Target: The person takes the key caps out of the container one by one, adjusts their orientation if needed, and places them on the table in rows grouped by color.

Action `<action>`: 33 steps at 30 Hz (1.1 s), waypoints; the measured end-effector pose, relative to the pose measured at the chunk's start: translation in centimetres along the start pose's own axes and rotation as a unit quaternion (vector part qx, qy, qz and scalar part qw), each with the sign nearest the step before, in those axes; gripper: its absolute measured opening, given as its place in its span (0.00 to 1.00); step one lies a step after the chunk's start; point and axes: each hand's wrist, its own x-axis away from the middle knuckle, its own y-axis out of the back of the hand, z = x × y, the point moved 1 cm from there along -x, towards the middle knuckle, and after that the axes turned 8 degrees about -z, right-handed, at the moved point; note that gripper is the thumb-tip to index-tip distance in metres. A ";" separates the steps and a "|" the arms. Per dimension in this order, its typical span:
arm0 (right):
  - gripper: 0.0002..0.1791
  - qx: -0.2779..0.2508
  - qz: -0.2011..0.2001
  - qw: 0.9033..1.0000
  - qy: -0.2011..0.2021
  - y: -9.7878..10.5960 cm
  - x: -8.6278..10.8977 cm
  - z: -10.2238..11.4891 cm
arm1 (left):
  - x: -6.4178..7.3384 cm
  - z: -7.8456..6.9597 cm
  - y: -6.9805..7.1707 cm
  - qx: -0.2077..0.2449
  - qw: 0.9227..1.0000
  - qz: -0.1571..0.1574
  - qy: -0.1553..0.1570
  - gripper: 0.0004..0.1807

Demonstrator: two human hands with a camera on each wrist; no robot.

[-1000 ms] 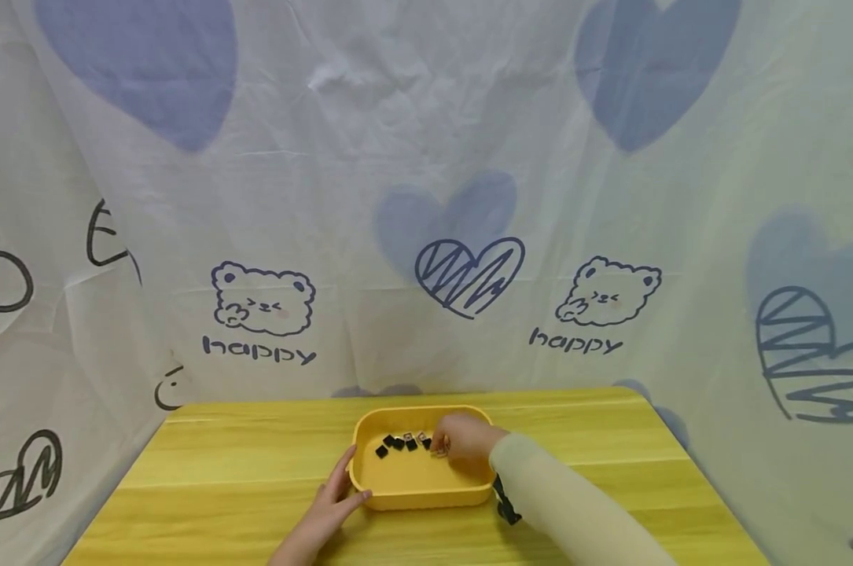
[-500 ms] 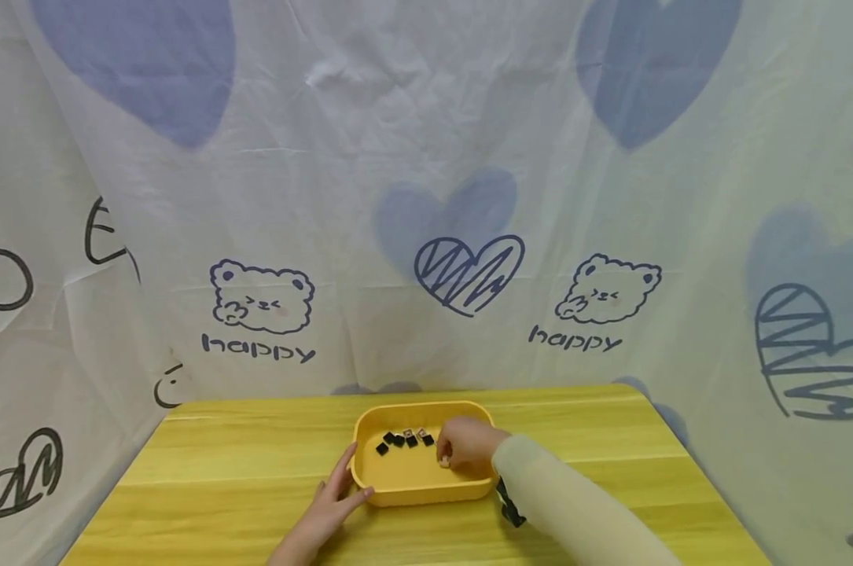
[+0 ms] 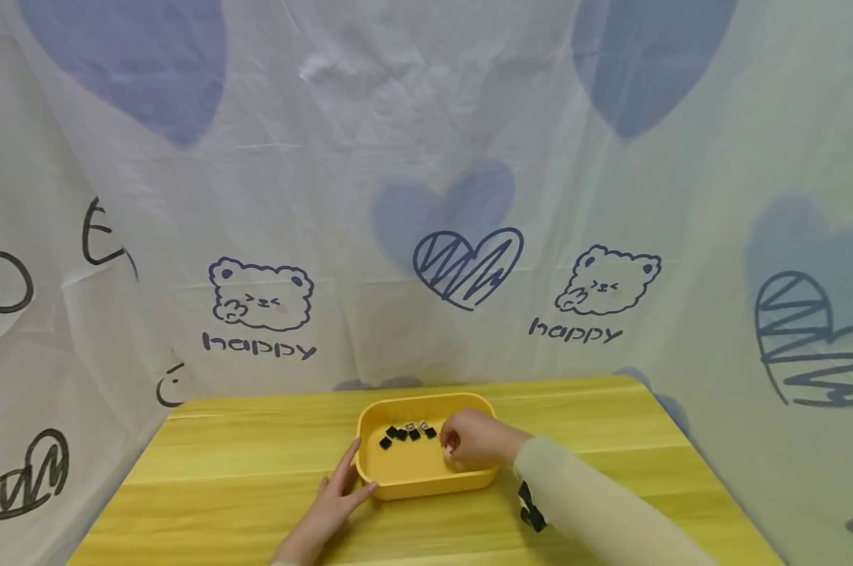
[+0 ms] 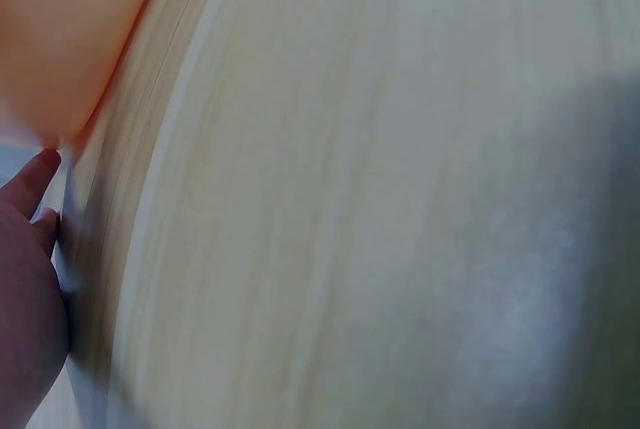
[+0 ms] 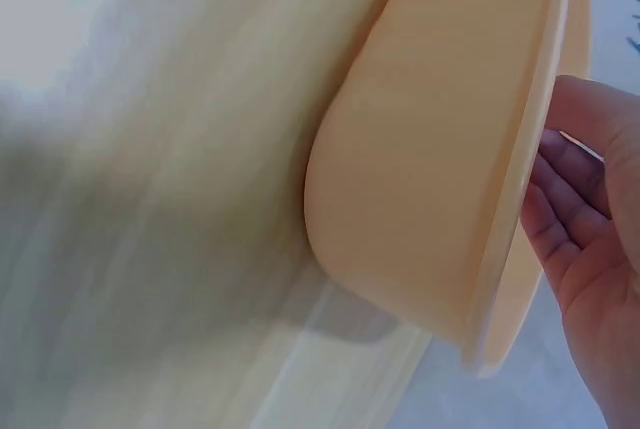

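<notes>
The row of pieces (image 3: 414, 434), running roughly nine-to-three, lies toward ten o'clock from the nearer right hand (image 3: 473, 437), pinching a pale piece (image 3: 448, 450); the left hand (image 3: 334, 498), fingers straight, touches the tray (image 3: 436, 484).

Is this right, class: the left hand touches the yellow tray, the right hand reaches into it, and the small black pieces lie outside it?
Not quite: the small black pieces lie inside the yellow tray, as the head view shows. The rest stands.
</notes>
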 end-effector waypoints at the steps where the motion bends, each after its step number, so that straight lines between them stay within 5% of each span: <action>1: 0.09 -0.007 -0.006 1.000 0.000 0.1 0.1 0.2 | 0.0 0.0 0.0 -0.001 1.000 0.001 0.003 0.48; 22: 0.09 -0.153 -0.104 0.982 0.027 0.1 3.7 3.3 | 0.3 -0.3 0.2 0.010 1.000 0.006 0.014 0.48; 33: 0.11 -0.208 -0.121 0.970 0.031 -1.8 4.7 5.8 | 0.4 -0.4 0.2 0.005 1.000 0.002 0.022 0.48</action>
